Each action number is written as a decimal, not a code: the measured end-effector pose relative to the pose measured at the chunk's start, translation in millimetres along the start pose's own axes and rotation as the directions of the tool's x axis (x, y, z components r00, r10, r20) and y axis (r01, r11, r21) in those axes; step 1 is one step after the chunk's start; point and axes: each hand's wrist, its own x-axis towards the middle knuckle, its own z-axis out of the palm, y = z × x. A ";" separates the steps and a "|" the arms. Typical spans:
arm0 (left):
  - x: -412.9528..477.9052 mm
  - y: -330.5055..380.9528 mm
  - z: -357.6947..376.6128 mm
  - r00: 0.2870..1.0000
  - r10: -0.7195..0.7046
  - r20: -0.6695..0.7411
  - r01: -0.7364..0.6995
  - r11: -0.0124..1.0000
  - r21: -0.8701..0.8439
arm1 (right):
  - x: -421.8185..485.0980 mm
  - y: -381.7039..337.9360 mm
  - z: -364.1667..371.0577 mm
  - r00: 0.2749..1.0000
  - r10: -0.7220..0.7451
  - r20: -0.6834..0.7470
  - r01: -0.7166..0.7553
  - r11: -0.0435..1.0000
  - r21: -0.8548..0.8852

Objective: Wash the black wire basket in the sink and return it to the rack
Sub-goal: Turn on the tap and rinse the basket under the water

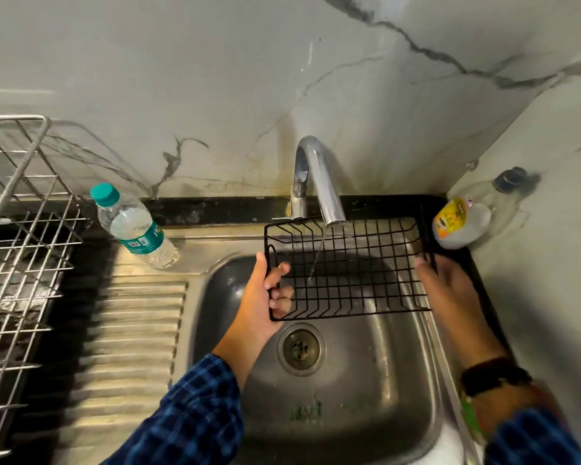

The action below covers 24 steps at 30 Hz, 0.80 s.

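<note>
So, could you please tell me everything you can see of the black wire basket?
The black wire basket is a shallow rectangular tray of thin dark-coated wire in a grid, with low sides. It is held over the sink, under the faucet, whose thin water stream runs through its mesh. The left hand grips its left end; the right hand, blurred, holds its right end.
</note>
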 end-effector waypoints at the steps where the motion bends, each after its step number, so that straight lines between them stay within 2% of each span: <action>1: 2.7 -2.4 1.3 1.000 -0.015 0.012 0.015 1.000 -0.006 | 2.7 1.6 -4.3 0.990 0.073 0.122 -0.086 0.991 0.102; 2: 5.6 -4.0 3.4 0.999 -0.031 0.030 0.032 0.999 -0.019 | 3.4 2.5 -9.0 0.979 0.091 0.183 -0.119 0.981 0.151; 4: 12.0 -5.9 9.4 0.997 -0.066 0.046 0.068 0.997 -0.043 | -0.2 0.4 -18.6 0.984 0.036 0.177 -0.067 0.983 0.171; 6: 15.6 -6.8 20.6 0.996 -0.093 -0.002 0.093 0.996 -0.005 | -6.6 -6.5 -25.4 0.987 -0.025 0.160 -0.006 0.982 0.187; 9: 17.1 -11.4 37.8 0.984 -0.049 -0.169 0.096 0.955 0.282 | -18.4 -15.5 -31.2 0.987 -0.073 0.140 0.039 0.972 0.231; 11: 14.0 -14.0 43.4 0.964 0.077 -0.254 0.077 0.834 0.547 | -24.9 -18.7 -33.9 0.988 -0.108 0.115 0.085 0.978 0.192; 12: 12.0 -14.8 44.3 0.951 0.175 -0.255 0.048 0.731 0.681 | -27.4 -19.6 -34.5 0.986 -0.125 0.108 0.104 0.978 0.181; 14: 11.4 -17.1 40.5 0.904 0.404 -0.139 -0.060 0.443 0.894 | -32.5 -22.3 -32.2 0.983 -0.147 0.109 0.123 0.972 0.200; 15: 13.4 -18.1 37.9 0.879 0.475 -0.045 -0.086 0.249 0.965 | -34.5 -23.9 -30.1 0.980 -0.160 0.117 0.132 0.967 0.220; 16: 15.9 -19.5 37.4 0.843 0.534 0.065 -0.064 -0.020 0.998 | -35.3 -25.1 -27.2 0.976 -0.175 0.127 0.143 0.963 0.229; 17: 19.5 -22.0 35.6 0.811 0.559 0.176 -0.002 -0.298 0.955 | -36.8 -27.9 -23.8 0.973 -0.188 0.136 0.153 0.960 0.233; 18: 21.4 -23.0 34.7 0.796 0.541 0.271 0.060 -0.515 0.855 | -37.5 -29.1 -20.0 0.969 -0.198 0.146 0.161 0.959 0.235; 20: 25.2 -22.9 29.6 0.817 0.471 0.331 0.107 -0.689 0.717 | -38.0 -31.4 -12.7 0.966 -0.211 0.150 0.171 0.954 0.247; 24: 21.3 -25.6 19.1 0.902 0.306 0.303 0.108 -0.841 0.530 | -33.3 -37.4 -2.7 0.970 -0.208 0.130 0.190 0.973 0.133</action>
